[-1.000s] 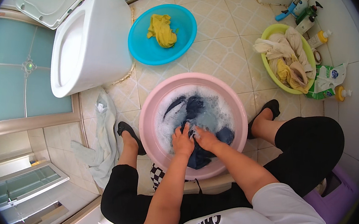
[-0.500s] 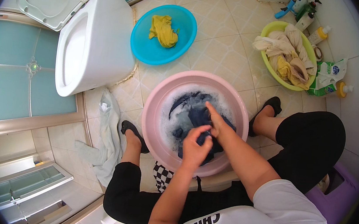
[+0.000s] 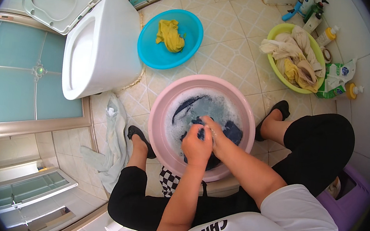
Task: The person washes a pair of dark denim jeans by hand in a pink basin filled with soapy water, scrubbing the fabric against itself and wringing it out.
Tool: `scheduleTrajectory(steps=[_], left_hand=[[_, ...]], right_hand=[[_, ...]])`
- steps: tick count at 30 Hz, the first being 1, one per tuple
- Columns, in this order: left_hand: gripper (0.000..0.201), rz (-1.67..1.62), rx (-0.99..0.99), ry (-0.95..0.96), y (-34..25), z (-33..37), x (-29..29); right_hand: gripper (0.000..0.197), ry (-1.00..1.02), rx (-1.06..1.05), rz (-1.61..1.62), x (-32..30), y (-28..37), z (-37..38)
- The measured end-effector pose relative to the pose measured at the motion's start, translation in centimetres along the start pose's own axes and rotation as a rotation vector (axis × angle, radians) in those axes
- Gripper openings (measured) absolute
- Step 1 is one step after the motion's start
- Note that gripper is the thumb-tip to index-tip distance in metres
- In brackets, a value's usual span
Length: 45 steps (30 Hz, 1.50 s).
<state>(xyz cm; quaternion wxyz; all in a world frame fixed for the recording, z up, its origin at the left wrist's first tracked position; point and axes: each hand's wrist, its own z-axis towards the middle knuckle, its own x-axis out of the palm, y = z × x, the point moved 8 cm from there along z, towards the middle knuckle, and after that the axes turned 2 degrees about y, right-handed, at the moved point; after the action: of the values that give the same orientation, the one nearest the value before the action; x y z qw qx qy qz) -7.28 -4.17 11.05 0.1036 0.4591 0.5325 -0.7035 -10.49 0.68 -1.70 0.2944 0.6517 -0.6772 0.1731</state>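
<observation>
A pink basin (image 3: 157, 133) of sudsy water stands between my legs, with a dark blue cloth garment (image 3: 233, 132) partly under the foam. My left hand (image 3: 197, 147) is closed around a bunched part of the garment, lifted above the water. Pressed close against it, my right hand (image 3: 213, 135) grips the same bunch, its fingers partly hidden. White suds (image 3: 172, 109) ring the cloth, and a dark strip of it shows at the water's far left.
Beyond the basin sits a blue basin (image 3: 144, 50) with a yellow cloth (image 3: 171, 36). A lime-green basin (image 3: 275, 67) of pale clothes is at the far right, beside bottles (image 3: 327, 36). The toilet (image 3: 106, 48) and a grey cloth (image 3: 115, 135) lie left; a purple stool (image 3: 352, 196) is right.
My hands have come together on the bunched garment. The right hand, earlier with fingers stretched out, has drawn nearer and curled in. The cloth in the water has shifted.
</observation>
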Motion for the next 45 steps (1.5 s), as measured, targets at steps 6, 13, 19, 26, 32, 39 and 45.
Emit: scheduleTrajectory(steps=[6, 13, 19, 26, 32, 39, 45], left_hand=[[0.019, 0.128, -0.082, -0.058, 5.7, 2.0, -0.5], [0.023, 0.025, -0.308, 0.073, 15.4, 1.7, 0.7], [0.049, 0.459, 0.096, 0.394, 12.4, -0.4, 7.4], [0.039, 0.507, -0.271, 0.78, 19.1, 0.3, 10.2], [0.036, -0.018, -0.299, 0.394, 15.4, 2.1, 8.1], [0.027, -0.446, 0.048, 0.501, -1.1, -2.1, 3.7], [0.013, -0.252, 0.099, 0.293, -2.9, -3.3, 2.7]], right_hand=[[0.014, -0.115, -0.123, -0.041, 1.1, 0.3, -0.3], [0.029, -0.219, -0.434, -0.46, -1.7, 4.8, 3.2], [0.058, -0.106, -0.585, -1.045, -5.3, 3.7, 5.0], [0.062, -0.112, -0.031, -1.572, -8.6, 0.5, 6.6], [0.066, -0.194, -0.21, -1.052, -7.4, 1.0, 7.1], [0.048, 0.077, 0.096, -0.055, -2.6, 2.1, 4.1], [0.044, 0.216, 0.116, 0.044, -0.9, 1.5, 3.9]])
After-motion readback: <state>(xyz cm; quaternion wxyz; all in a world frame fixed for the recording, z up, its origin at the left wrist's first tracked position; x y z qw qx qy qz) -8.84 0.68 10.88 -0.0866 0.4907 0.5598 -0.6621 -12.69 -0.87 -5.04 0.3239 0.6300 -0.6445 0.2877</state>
